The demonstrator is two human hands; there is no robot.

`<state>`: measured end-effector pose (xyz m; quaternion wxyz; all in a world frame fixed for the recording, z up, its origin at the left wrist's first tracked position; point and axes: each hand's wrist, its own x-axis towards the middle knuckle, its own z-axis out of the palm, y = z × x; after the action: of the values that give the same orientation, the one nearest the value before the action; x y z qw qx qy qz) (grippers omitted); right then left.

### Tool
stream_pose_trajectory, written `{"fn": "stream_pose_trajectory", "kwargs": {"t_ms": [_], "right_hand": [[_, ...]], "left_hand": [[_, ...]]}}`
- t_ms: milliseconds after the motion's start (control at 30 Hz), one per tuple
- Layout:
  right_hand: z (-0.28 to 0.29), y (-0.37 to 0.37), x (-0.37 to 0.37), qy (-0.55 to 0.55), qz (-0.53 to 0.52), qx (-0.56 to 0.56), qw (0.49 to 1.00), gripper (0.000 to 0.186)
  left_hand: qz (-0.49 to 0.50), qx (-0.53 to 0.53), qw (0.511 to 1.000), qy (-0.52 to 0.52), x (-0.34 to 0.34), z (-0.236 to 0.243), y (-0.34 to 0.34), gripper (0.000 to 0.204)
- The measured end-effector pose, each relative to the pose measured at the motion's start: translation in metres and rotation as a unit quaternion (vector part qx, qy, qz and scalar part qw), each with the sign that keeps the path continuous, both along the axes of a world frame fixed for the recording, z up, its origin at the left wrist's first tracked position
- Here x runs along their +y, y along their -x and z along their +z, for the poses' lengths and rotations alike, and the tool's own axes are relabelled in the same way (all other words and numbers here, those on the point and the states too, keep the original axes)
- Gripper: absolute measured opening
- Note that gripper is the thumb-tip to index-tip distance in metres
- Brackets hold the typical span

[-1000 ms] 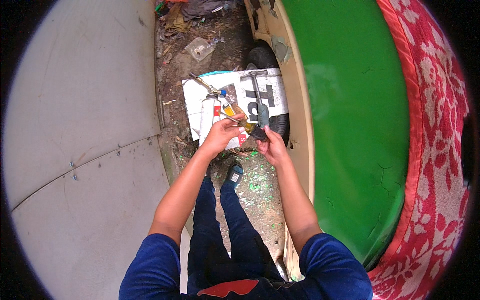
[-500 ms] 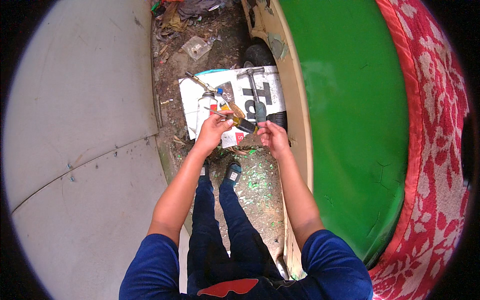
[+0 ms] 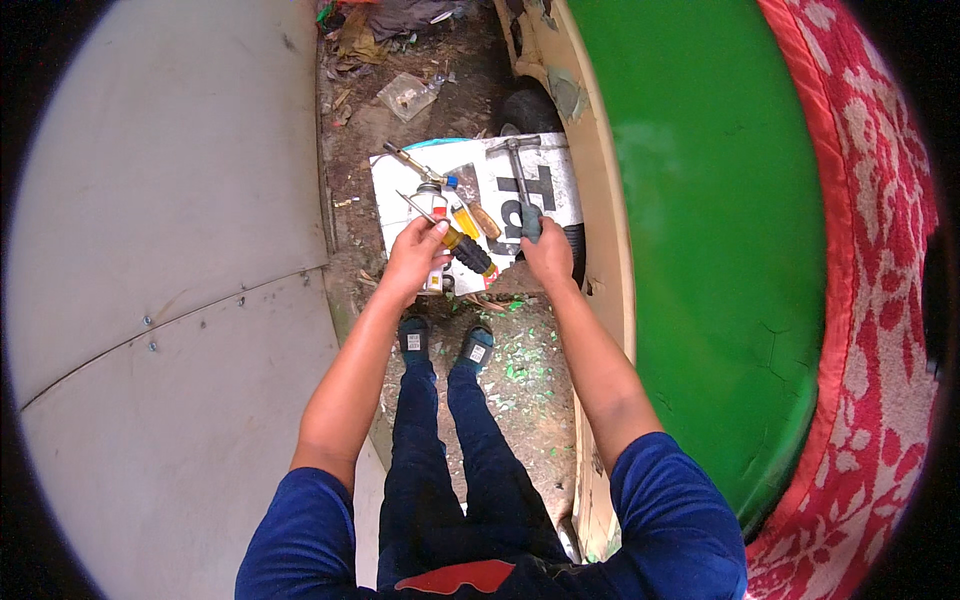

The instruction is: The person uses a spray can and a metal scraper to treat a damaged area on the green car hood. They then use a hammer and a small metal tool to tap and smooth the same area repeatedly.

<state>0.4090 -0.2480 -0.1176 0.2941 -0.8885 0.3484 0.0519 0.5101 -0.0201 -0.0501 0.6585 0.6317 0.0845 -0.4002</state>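
Observation:
My left hand (image 3: pixel 414 258) is closed on a screwdriver (image 3: pixel 470 254) with a ribbed black and yellow handle. Its thin metal shaft points up and left, over a white and red gas can. My right hand (image 3: pixel 549 256) has its fingers wrapped round the dark grip end of a hammer (image 3: pixel 521 180), whose metal head is at the far end on a white printed board (image 3: pixel 400 215). Between the hands, a yellow-handled tool (image 3: pixel 464 221) and a piece with a brown wooden handle (image 3: pixel 485 220) lie on the board.
A torch head (image 3: pixel 420 166) with a blue knob tops the can. Left is a large grey panel (image 3: pixel 170 200); right, a cream-edged green panel (image 3: pixel 710 250) beside a red patterned cloth (image 3: pixel 870 330). A black tyre-like thing (image 3: pixel 528 108) and clear plastic (image 3: pixel 408 97) lie beyond the board.
My right hand has gone from pinching near the screwdriver's handle end to gripping the hammer. The screwdriver stays in my left hand, its shaft now pointing more steeply away from me.

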Motion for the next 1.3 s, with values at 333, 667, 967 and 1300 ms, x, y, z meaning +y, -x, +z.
{"fn": "stream_pose_trajectory", "kwargs": {"t_ms": [333, 667, 967, 1300], "right_hand": [[0.045, -0.015, 0.003, -0.045, -0.103, 0.028, 0.993, 0.06], [0.122, 0.081, 0.04, -0.148, -0.164, -0.202, 0.954, 0.048], [0.275, 0.173, 0.084, -0.222, -0.114, -0.298, 0.921, 0.028], [0.371, 0.352, 0.152, -0.245, -0.214, -0.234, 0.916, 0.026]], "left_hand": [[0.052, 0.003, 0.998, 0.03, 0.012, 0.012, 0.003, 0.031], [0.0, 0.063, 0.998, 0.012, 0.081, 0.103, 0.041, 0.035], [-0.066, 0.052, 0.994, 0.073, 0.133, 0.237, 0.088, 0.024], [-0.299, 0.202, 0.909, 0.207, 0.079, 0.219, 0.139, 0.059]]}}
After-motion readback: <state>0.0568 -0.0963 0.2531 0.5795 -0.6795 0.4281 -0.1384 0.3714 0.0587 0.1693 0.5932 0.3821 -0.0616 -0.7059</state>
